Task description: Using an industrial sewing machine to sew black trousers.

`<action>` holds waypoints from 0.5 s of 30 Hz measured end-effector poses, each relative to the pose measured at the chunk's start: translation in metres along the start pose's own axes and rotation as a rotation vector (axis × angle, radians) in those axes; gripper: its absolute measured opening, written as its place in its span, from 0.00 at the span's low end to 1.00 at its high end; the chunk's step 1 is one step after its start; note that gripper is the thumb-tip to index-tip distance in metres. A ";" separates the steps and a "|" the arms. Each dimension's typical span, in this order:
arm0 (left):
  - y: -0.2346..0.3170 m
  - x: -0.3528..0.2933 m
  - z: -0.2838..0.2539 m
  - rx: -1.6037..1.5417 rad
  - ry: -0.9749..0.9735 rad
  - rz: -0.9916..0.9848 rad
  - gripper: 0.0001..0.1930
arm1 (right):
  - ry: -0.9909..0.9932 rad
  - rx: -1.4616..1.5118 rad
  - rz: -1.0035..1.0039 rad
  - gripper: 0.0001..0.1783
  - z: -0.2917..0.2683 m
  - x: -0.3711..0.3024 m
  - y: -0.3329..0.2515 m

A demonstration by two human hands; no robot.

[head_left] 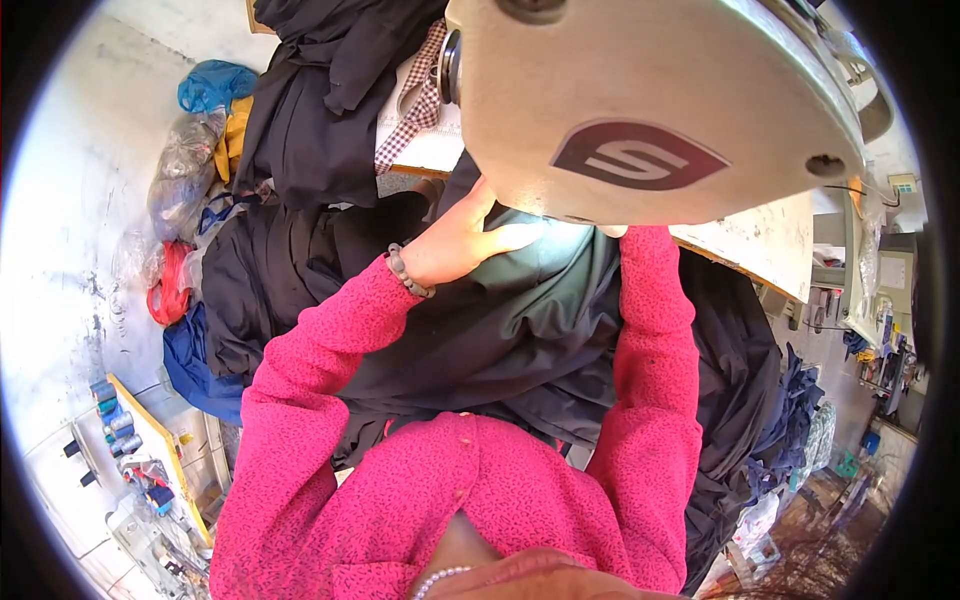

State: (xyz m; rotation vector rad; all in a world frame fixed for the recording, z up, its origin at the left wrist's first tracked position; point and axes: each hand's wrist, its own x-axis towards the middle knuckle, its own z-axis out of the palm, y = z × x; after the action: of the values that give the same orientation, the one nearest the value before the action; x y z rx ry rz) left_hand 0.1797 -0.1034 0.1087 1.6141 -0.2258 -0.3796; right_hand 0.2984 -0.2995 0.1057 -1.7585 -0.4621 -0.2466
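A large dark cloth [480, 340] lies across my lap and runs up under the head of a sewing machine [560, 90]. My left hand [450, 245], with a beaded bracelet [405, 272] at the wrist, rests on this cloth at the machine's left side. Its thumb is spread away from the fingers, and the fingertips pass partly behind the machine head. A bright light falls on the cloth beside the thumb. Only a sliver of my right hand [612, 231] shows below the machine head; its fingers are hidden. The needle area is also out of sight behind the head.
Dark garments [330, 100] are heaped at the back left, near a checked strip [415, 115] on the table. Bags [185, 165] line the left wall. Thread spools [118, 425] stand on a rack at the lower left. The table edge [760, 250] juts out at right.
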 end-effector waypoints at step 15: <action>0.004 0.001 0.003 -0.091 0.031 0.006 0.34 | 0.029 0.065 -0.113 0.13 0.002 0.003 0.001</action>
State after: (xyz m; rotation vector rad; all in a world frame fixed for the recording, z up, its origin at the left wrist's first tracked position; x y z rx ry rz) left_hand 0.1803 -0.1069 0.1121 1.5282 -0.1876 -0.3552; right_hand 0.3011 -0.2976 0.1055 -1.6658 -0.5429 -0.3331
